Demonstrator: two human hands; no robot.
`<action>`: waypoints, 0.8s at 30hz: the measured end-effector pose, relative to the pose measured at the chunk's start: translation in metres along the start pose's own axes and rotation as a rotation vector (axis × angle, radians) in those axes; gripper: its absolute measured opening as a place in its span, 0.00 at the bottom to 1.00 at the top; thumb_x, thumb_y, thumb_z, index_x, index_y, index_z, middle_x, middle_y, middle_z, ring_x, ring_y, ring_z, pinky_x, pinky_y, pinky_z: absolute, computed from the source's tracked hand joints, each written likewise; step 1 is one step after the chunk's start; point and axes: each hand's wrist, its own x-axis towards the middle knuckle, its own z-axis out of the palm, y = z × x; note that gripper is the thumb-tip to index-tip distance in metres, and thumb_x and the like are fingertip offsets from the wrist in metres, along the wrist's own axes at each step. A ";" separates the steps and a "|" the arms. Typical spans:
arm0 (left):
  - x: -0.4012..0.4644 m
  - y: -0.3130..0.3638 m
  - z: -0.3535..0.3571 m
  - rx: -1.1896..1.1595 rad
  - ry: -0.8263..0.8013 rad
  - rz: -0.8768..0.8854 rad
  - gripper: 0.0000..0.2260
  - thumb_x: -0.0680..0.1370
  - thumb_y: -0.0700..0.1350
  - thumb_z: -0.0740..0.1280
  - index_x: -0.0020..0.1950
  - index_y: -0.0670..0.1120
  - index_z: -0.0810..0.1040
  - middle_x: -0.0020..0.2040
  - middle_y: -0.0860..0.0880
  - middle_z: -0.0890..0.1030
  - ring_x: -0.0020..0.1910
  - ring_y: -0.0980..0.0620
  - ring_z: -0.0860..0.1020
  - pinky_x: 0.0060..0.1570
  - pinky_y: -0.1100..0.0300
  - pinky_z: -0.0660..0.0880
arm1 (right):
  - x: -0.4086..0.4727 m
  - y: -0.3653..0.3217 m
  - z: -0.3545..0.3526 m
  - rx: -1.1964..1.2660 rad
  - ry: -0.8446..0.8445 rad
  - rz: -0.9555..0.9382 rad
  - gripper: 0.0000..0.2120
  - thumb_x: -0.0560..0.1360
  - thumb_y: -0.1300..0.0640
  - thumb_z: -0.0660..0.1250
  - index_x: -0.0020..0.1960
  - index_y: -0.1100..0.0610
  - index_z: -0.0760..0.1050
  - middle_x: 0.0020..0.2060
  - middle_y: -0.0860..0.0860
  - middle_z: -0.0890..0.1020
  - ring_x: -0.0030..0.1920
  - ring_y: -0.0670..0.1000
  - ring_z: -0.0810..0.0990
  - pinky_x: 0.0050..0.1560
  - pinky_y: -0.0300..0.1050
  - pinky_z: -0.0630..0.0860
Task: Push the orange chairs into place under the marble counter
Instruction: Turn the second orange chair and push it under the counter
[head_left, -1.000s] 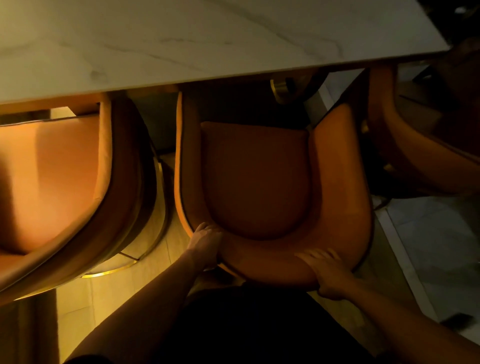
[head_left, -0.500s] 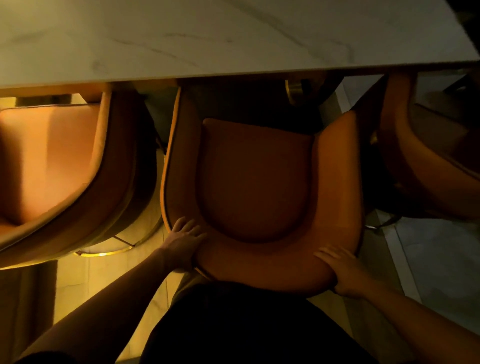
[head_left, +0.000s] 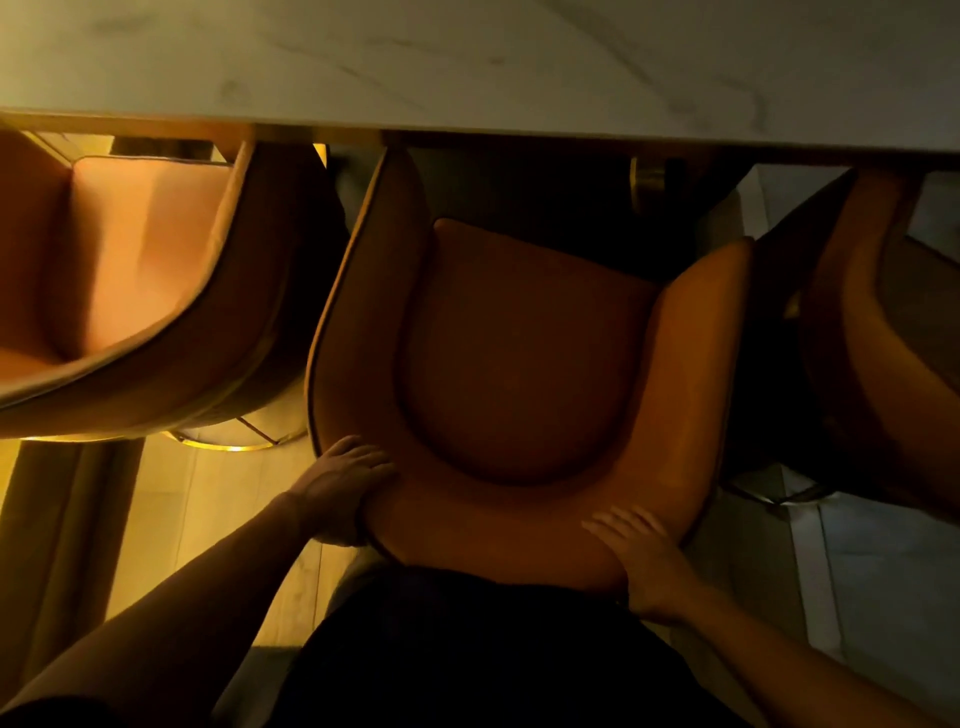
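The marble counter (head_left: 467, 62) runs across the top of the view. An orange chair (head_left: 519, 353) stands in the middle, facing the counter, with its left arm tip at the counter's edge. My left hand (head_left: 340, 488) grips the left rear corner of its curved backrest, fingers over the rim and thumb below. On the right rear of that backrest my right hand (head_left: 641, 556) presses with straight fingers laid flat. A second orange chair (head_left: 130, 270) sits at the left, partly under the counter. A third orange chair (head_left: 872, 364) is at the right edge, in shadow.
A gold ring base (head_left: 234, 441) shows under the left chair. A gold-capped counter leg (head_left: 647, 179) stands beyond the middle chair's seat. The floor is pale wood (head_left: 208, 519) on the left and grey tile (head_left: 883, 571) on the right. My dark clothing fills the bottom centre.
My left hand slid left along the backrest rim and closed round its corner. The middle chair has turned a little, its left arm nearer the counter. My right hand stays on the backrest.
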 end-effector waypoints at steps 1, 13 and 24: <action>0.000 -0.002 0.001 -0.027 0.031 0.003 0.42 0.64 0.66 0.72 0.75 0.55 0.64 0.74 0.53 0.67 0.75 0.51 0.61 0.73 0.50 0.45 | 0.001 0.000 0.001 0.002 0.011 -0.003 0.47 0.69 0.35 0.67 0.78 0.45 0.45 0.77 0.47 0.53 0.77 0.50 0.48 0.72 0.48 0.35; 0.004 -0.002 0.003 -0.148 0.133 -0.031 0.29 0.71 0.55 0.72 0.70 0.51 0.72 0.71 0.51 0.72 0.73 0.50 0.66 0.74 0.48 0.49 | 0.009 0.011 -0.005 0.005 -0.039 0.021 0.49 0.68 0.34 0.69 0.73 0.34 0.35 0.76 0.44 0.55 0.76 0.47 0.48 0.73 0.48 0.33; 0.007 -0.002 -0.003 -0.156 0.080 -0.073 0.34 0.69 0.59 0.72 0.72 0.53 0.69 0.73 0.54 0.69 0.74 0.53 0.62 0.75 0.49 0.49 | 0.018 0.013 -0.034 -0.028 -0.057 0.001 0.43 0.72 0.45 0.69 0.78 0.46 0.46 0.78 0.48 0.53 0.77 0.52 0.47 0.72 0.48 0.34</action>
